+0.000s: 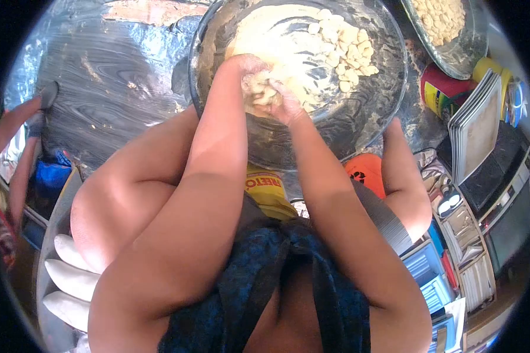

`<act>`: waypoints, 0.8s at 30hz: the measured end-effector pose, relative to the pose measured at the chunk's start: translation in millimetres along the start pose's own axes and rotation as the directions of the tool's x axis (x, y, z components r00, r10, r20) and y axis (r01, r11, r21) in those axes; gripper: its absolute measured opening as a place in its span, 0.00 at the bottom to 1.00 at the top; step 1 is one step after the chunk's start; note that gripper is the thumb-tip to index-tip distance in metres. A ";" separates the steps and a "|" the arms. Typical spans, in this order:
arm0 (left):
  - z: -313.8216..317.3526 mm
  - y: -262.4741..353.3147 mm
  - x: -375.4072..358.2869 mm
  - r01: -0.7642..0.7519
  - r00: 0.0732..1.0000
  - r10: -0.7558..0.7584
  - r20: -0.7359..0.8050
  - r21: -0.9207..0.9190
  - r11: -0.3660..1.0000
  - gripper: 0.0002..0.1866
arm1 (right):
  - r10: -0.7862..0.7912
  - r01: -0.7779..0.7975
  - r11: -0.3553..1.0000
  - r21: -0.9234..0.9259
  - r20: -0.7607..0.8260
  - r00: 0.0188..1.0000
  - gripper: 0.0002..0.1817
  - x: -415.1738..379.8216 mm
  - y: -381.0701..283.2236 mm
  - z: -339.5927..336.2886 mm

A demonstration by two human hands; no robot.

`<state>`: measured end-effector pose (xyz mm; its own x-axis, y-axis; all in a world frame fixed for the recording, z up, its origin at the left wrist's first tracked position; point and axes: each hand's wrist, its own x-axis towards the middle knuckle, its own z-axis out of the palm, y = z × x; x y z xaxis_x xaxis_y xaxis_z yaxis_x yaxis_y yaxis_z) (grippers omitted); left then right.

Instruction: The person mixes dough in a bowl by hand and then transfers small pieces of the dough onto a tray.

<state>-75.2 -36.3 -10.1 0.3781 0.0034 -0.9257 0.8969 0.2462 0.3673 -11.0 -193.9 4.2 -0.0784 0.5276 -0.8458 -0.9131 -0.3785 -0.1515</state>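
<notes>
Head view | I see a glossy dark sheet [112,76] left of the wide basin [388,88] | red tub [443,84] and second basin [463,63] near its right; another person's limbs [22,116] far left | forearms [221,123] block part of its near rim | left hand [254,63], right hand [287,106] grasp pale pieces [259,90] inside it

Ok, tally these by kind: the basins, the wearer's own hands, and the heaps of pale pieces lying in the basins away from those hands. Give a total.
Basins: 2 (big basin, corner basin)
Hands: 2 (left hand, right hand)
Heaps: 2 (big basin's heap, corner basin's heap)
Total: 6
</notes>
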 end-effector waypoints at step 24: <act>-1.2 21.1 -4.5 -0.401 0.913 0.228 -0.340 -0.635 0.660 0.06 | -0.415 0.415 0.904 -0.104 -0.456 0.788 0.32 -2.3 -73.7 -25.4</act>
<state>-58.2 -30.0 1.8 0.4715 0.3883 -0.7917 0.2946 0.7769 0.5565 66.6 -186.5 4.3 0.4992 0.2259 -0.8365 -0.8160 -0.2020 -0.5416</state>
